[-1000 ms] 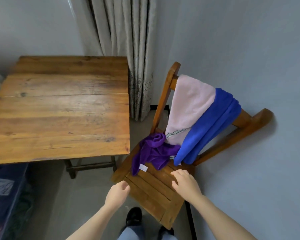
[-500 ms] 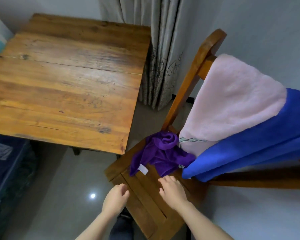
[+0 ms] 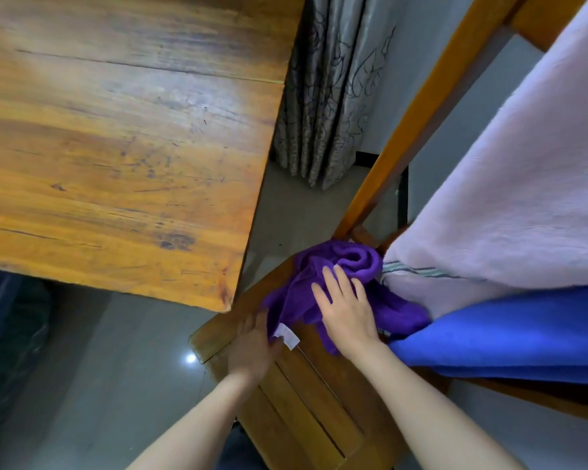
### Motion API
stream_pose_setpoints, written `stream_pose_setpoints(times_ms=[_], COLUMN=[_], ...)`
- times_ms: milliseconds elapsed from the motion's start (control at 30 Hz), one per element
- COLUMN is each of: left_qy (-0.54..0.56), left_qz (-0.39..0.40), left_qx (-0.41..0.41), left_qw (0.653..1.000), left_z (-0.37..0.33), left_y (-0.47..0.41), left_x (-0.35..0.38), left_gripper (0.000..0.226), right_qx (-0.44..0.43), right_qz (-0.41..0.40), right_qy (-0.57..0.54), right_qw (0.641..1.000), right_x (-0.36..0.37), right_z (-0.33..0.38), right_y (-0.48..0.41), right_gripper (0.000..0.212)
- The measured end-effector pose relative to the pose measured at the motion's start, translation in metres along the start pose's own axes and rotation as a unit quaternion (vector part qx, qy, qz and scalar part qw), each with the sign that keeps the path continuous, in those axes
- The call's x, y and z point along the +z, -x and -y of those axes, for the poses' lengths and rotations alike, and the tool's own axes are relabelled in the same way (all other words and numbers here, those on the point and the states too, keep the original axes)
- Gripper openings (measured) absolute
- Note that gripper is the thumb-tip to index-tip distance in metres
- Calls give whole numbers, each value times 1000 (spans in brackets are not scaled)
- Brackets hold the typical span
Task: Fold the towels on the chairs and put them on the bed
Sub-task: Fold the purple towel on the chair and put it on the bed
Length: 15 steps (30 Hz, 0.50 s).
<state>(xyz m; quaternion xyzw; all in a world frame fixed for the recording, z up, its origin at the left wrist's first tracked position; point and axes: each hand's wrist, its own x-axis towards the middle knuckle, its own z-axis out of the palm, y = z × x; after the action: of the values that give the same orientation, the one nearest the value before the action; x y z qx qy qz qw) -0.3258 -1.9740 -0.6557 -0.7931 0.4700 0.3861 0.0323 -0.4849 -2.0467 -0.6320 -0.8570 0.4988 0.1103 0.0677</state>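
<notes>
Floor: grey glossy tile with one bright light spot on it, filling the lower left; something dark blue sits at the far left edge, too dim to identify.
Table: worn wooden top across the upper left; its near right corner juts close to the chair's left front corner, leaving only a narrow strip of floor between them.
Curtain: grey, patterned, hanging in folds behind that strip, against a pale wall.
Left hand: low on the seat's left edge, touching the lower left corner of the purple towel just beside its white label; motion blur hides whether the fingers have closed on the cloth.
Purple towel: crumpled at the back left of the chair seat, between and under both hands, its rolled end towards the backrest.
Right hand: palm down on the middle of the purple towel, fingers straight and spread, gripping nothing.
Chair: wooden, slatted seat bare in front of the towel; the slanted back post rises to the upper right.
Pink towel: draped over the backrest, its lower hem touching the purple towel's right side.
Blue towel: hanging beside and below the pink one, covering the purple towel's right end and the seat's right side.
</notes>
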Motion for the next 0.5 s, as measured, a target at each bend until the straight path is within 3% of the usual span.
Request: stream_pose_setpoints(times_ms=[133,233,300,333,433,500], left_qy=[46,6,41,64,100,111], left_qz=[34,27,38,52,82,86], left_qx=[17,23,25,25,3,-16], left_qw=[998,999,998,996,992,990], left_z=[-11,-13,-11,-8,10,22], left_y=[-26,-27,-17,-11,20,47], left_x=[17,31,34,34,36,33], left_gripper=[67,28,13,9,23,25], right_qx=[91,118,115,108,120,122], right_qz=[44,43,16,22,28,35], right_qy=[14,-8,-24,-29,-31,-54], right_qw=[995,992,993,993,992,990], right_x=[5,25,37,41,34,30], right_z=[-4,-2,0,2,14,23], right_y=[-10,2,15,21,47,66], right_gripper=[79,57,36,38,26,38])
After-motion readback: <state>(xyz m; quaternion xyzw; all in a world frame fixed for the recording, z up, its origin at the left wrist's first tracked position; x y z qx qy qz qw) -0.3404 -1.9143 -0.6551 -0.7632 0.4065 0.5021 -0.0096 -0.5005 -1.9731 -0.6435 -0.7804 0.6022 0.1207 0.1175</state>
